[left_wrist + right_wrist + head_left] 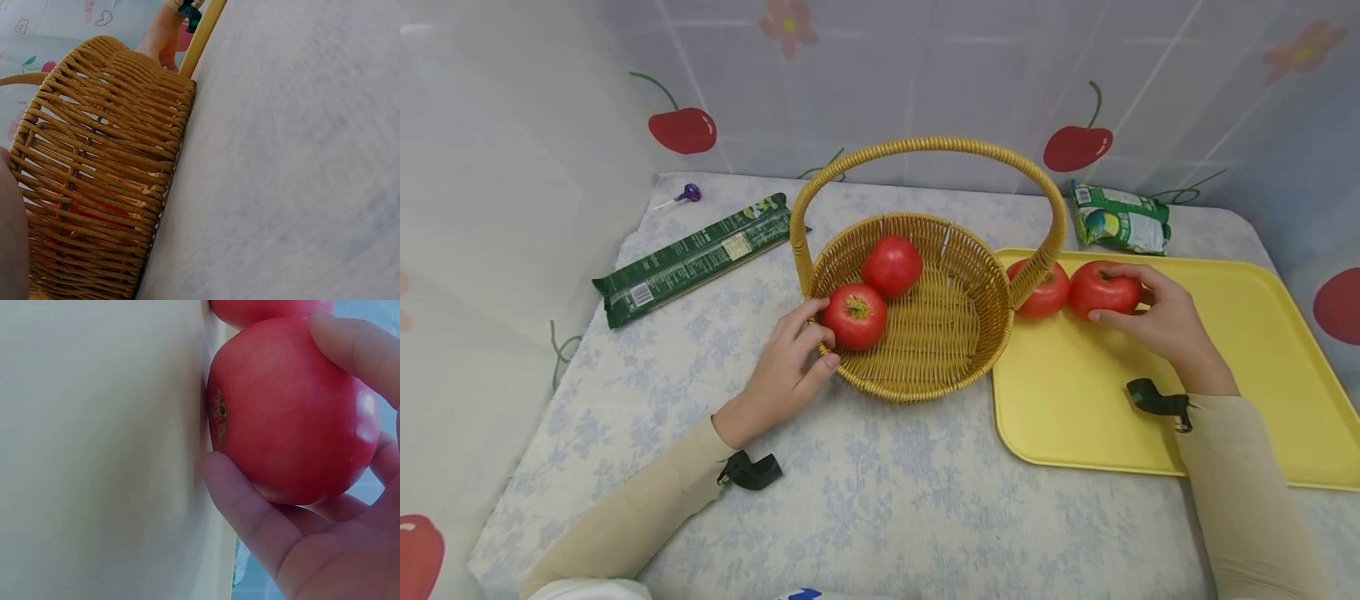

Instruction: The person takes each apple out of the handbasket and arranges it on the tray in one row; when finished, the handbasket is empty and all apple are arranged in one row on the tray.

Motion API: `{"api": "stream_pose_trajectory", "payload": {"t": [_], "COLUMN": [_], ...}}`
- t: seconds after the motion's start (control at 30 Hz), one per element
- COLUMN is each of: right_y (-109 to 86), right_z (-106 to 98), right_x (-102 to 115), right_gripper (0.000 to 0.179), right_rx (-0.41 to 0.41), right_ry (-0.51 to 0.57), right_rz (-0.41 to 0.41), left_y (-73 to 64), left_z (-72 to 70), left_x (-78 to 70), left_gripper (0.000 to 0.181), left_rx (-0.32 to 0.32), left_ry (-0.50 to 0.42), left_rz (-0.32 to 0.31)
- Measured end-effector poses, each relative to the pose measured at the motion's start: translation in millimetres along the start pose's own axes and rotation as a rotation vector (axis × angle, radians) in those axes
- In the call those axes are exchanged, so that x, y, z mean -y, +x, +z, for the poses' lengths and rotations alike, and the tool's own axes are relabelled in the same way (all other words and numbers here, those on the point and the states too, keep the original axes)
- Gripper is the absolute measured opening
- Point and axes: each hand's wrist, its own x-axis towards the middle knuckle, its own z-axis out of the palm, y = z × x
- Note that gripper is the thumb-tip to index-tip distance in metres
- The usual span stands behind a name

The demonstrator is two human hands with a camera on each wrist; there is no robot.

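Observation:
A round wicker basket [917, 392] with a tall arched handle stands in the middle, two red apples [854, 317] lying in its left half. My left hand [782, 367] grips the basket's left rim, its fingertips over the edge beside the nearer apple. In the left wrist view the basket's woven side [106, 162] fills the left. On the yellow tray [1075, 417], my right hand [1168, 321] holds a red apple [1101, 292] between thumb and fingers. Another apple [1047, 292] sits just left of it, partly behind the basket handle. The right wrist view shows the held apple [287, 412] close against the tray.
A long green packet [696, 258] lies left of the basket, a purple-headed lollipop [688, 193] behind it. Another green packet [1122, 221] is at the back right, behind the tray. A patterned cloth [880, 500] covers the table, and a printed curtain [925, 83] hangs at its back.

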Motion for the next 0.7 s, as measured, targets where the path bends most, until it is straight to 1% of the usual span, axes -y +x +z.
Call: {"api": "stream_pose_trajectory", "payload": {"t": [0.33,0.7], "right_y": [1.7,0.7], "right_z": [1.9,2.9], "right_x": [-2.2,-5.8], "right_gripper": [0.067,0.064], "right_rx": [-0.002,-0.007], "right_ry": [0.022,0.045], "right_rz": [0.012,-0.002], "left_y": [0.8,0.4], "left_z": [0.4,0.2], "left_x": [0.3,0.3], "left_gripper": [0.061,0.062], "left_rx": [-0.011,-0.005], "left_ry": [0.009,0.012], "left_rz": [0.01,0.006]}}
